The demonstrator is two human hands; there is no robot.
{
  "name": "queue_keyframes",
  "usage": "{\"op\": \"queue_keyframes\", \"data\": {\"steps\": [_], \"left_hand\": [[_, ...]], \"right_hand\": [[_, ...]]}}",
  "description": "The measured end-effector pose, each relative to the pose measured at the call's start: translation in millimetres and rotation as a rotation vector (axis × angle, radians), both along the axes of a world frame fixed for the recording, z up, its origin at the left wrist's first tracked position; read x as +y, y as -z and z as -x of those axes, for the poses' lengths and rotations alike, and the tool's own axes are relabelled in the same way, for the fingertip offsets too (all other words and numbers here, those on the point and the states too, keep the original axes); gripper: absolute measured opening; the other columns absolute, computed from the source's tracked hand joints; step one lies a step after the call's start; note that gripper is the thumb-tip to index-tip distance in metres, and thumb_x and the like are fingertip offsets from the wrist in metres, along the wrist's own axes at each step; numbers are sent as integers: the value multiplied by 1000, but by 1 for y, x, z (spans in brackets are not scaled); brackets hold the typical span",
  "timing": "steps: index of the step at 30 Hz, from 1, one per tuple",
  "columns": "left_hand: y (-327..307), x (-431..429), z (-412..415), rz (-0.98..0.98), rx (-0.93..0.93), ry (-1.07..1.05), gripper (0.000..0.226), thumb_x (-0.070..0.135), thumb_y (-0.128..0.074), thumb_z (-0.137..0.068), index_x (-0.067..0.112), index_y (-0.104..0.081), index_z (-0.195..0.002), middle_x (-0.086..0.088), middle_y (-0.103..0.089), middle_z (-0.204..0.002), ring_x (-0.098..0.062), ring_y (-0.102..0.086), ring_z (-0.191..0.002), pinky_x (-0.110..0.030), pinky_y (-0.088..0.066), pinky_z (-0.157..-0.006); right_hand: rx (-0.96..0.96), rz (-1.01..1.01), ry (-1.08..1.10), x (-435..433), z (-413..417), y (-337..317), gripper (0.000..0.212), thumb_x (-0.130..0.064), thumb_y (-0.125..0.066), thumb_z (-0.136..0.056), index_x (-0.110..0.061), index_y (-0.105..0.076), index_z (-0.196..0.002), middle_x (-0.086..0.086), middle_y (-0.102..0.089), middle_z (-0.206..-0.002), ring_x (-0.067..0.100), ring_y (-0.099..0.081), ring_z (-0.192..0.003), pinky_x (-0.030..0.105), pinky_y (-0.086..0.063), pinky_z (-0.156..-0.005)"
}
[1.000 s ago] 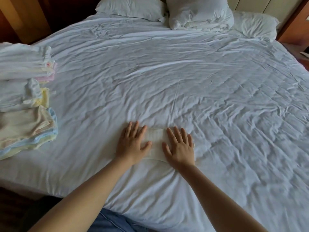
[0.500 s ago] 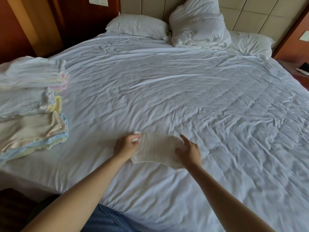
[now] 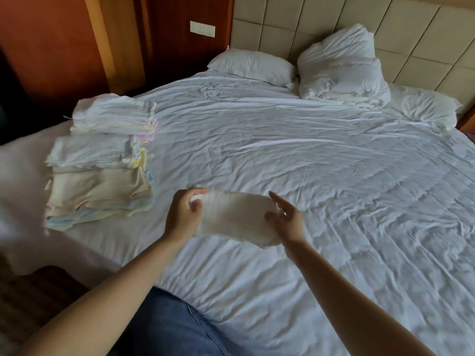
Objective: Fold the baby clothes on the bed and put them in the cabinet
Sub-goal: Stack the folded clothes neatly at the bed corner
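Left hand (image 3: 183, 214) grips the left end of a folded white garment (image 3: 232, 217): its fingers are curled round the upper edge and the thumb lies on the near face of the cloth. Right hand (image 3: 285, 223) holds the right end of the same piece, with the thumb on the near face and the index finger stretched out above the edge. The picture is a little blurred there, so I cannot tell how the other fingers lie behind the cloth.

The garment hangs between the two hands, its right side a little lower. It looks raised over the near middle part of the bed (image 3: 334, 201), whose white sheet is wrinkled.

To the left of the left hand, three stacks of folded baby clothes (image 3: 100, 194) lie in a row along the left side of the bed. They are white, cream and pale blue, with some yellow and pink at the edges. The nearest stack is close to the left hand but apart from it.

At the head of the bed are two pillows (image 3: 252, 65) and a bundled white duvet (image 3: 341, 65).
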State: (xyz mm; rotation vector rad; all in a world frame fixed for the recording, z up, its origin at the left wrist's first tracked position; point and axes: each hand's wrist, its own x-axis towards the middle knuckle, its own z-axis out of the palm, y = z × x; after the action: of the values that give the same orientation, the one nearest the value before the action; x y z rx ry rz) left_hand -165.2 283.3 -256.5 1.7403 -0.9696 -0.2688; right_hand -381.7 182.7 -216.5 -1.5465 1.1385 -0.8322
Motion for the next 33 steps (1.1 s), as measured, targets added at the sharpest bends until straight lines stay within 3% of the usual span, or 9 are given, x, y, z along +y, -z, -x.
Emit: {"op": "queue_keyframes", "data": {"steps": [5, 10, 15, 20, 23, 26, 30, 33], "left_hand": [[-27, 57, -69, 54, -34, -173, 40, -1, -48, -86, 26, -69, -108, 3, -61, -118, -6, -56, -109, -6, -39, -84], [-47, 109, -133, 83, -70, -349, 37, 0, -48, -89, 23, -67, -112, 4, -57, -119, -9, -52, -113, -20, -39, -94], [-50, 139, -193, 31, -47, -463, 38, 1, -46, -91, 19, -66, -118, 0, -53, -125, -5, -49, -108, -19, -36, -94], [-31, 141, -234, -6, -56, -501, 37, 2, -46, -93, 23, -65, -116, -2, -52, -125, -7, -51, -106, -21, -38, -95], [-10, 138, -250, -45, -81, -525, 39, 2, -46, -93, 26, -65, -116, -2, -52, -124, -9, -53, -108, -23, -39, -96], [16, 137, -260, -155, -158, -548, 41, 2, -48, -92, 24, -63, -123, -5, -52, -124, -17, -56, -106, -29, -45, -89], [50, 138, -262, -305, -415, -572, 49, 11, -46, -85, 25, -62, -129, -14, -56, -114, -36, -55, -97, -44, -51, -77], [68, 139, -262, -272, -419, -523, 50, 16, -39, -93, 28, -53, -139, -17, -52, -131, -36, -53, -114, -45, -52, -86]], "right_hand": [[-106, 6, -161, 29, -86, -21, 57, 9, -54, -81, -25, -62, -127, -8, -66, -104, 4, -61, -83, 21, -53, -77], [-141, 18, -283, 55, -174, -38, 47, 10, -55, -81, -18, -65, -117, -9, -60, -85, -4, -58, -67, 11, -48, -61], [-144, 19, -373, 72, -251, -40, 39, 11, -54, -79, -18, -66, -102, -4, -54, -83, 10, -51, -69, 19, -45, -57], [-111, -23, -399, 67, -307, -23, 38, 9, -50, -81, -24, -69, -85, -6, -63, -87, 13, -55, -71, 28, -46, -61], [-36, -5, -403, 62, -332, -4, 41, 8, -48, -80, -22, -73, -92, -9, -66, -87, 12, -60, -75, 35, -54, -70], [147, 158, -407, 56, -350, 27, 44, 2, -51, -79, -19, -74, -109, 1, -69, -102, 19, -66, -92, 34, -55, -84], [427, 429, -396, 60, -349, 67, 42, -20, -47, -89, -33, -65, -125, -3, -54, -119, 19, -46, -115, 32, -34, -101], [380, 448, -406, 61, -346, 84, 50, -38, -33, -88, -38, -58, -130, -1, -48, -135, 22, -42, -125, 36, -31, -109]]}}
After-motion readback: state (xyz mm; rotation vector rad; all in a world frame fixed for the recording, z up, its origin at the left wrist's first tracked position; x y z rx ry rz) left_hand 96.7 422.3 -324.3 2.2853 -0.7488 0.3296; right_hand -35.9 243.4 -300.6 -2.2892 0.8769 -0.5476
